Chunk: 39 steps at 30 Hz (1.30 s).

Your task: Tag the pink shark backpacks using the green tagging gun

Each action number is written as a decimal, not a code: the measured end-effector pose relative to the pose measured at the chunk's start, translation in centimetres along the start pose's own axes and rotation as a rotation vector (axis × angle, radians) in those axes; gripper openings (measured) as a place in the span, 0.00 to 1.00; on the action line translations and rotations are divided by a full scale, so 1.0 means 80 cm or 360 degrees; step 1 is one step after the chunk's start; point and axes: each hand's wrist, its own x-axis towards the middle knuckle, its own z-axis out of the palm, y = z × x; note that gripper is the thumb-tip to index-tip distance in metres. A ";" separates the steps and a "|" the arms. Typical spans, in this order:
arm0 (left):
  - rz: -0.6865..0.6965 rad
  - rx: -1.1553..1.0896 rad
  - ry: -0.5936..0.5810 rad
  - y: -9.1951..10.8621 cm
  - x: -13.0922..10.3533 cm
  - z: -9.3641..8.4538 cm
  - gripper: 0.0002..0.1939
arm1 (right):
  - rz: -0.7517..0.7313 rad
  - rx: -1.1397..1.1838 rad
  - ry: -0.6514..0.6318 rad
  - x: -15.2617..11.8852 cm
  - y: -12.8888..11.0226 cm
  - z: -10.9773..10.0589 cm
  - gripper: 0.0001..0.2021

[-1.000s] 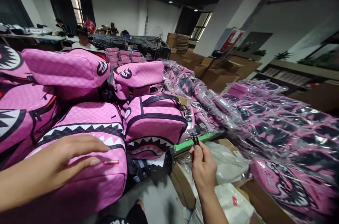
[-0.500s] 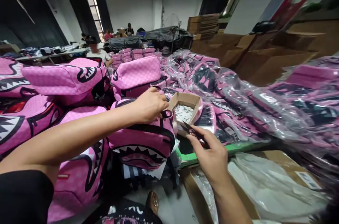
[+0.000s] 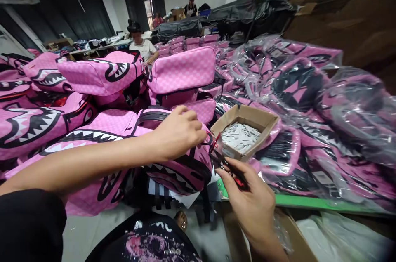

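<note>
My left hand [image 3: 182, 134] reaches across the pink backpack [image 3: 193, 162], its fingers closed on the bag's edge near a black loop. This backpack has a black-and-white shark-teeth print and stands before me. A thin red strip [image 3: 215, 141] sticks up beside the fingertips; what it belongs to is unclear. In my right hand [image 3: 253, 202] is a pair of small thread snips [image 3: 229, 168] with dark blades and red on the handle. The blades point left, close to the red strip and the bag's right edge. Whether they touch it cannot be made out.
An open cardboard box [image 3: 262, 123] of small white tags sits just right of the backpack. Plastic-wrapped pink bags [image 3: 309, 88] pile up behind and to the right. More unwrapped pink backpacks [image 3: 102, 76] crowd the left. Farther back sits a person [image 3: 144, 47] in a white shirt.
My view has shifted closer and to the left. The snips have come nearer to the left fingertips, and the red strip now shows there. The left hand still grips the backpack.
</note>
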 end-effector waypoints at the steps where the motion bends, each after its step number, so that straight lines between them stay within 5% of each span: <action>1: -0.0045 -0.0079 -0.0011 -0.002 -0.001 -0.003 0.09 | -0.0003 0.0015 0.0007 -0.002 0.003 -0.002 0.10; 5: 0.0018 -0.0279 -0.0033 -0.006 -0.010 -0.016 0.10 | -0.0018 0.0017 0.0044 -0.011 0.013 -0.010 0.10; 12: 0.0121 0.0060 -0.0129 0.007 -0.010 -0.019 0.11 | 0.0000 0.0036 0.0003 -0.024 0.019 -0.011 0.10; 18: 0.0110 0.0270 0.0113 0.013 -0.013 -0.031 0.10 | -0.0032 0.0050 0.0000 -0.027 0.026 -0.012 0.09; 23: 0.0163 0.0309 -0.0072 0.020 0.001 -0.019 0.11 | -0.0144 0.0158 -0.0027 -0.028 0.020 -0.008 0.12; 31: -0.0002 0.0538 0.0273 0.043 -0.052 -0.072 0.09 | -0.0171 0.0190 0.0014 -0.035 0.021 -0.008 0.13; 36: 0.0061 0.0466 0.0302 0.032 -0.035 -0.036 0.08 | -0.0214 0.0203 -0.0025 -0.034 0.015 -0.002 0.13; 39: 0.0047 0.0396 0.0169 0.029 -0.012 -0.009 0.09 | -0.0225 0.0197 -0.0020 -0.035 0.011 0.001 0.13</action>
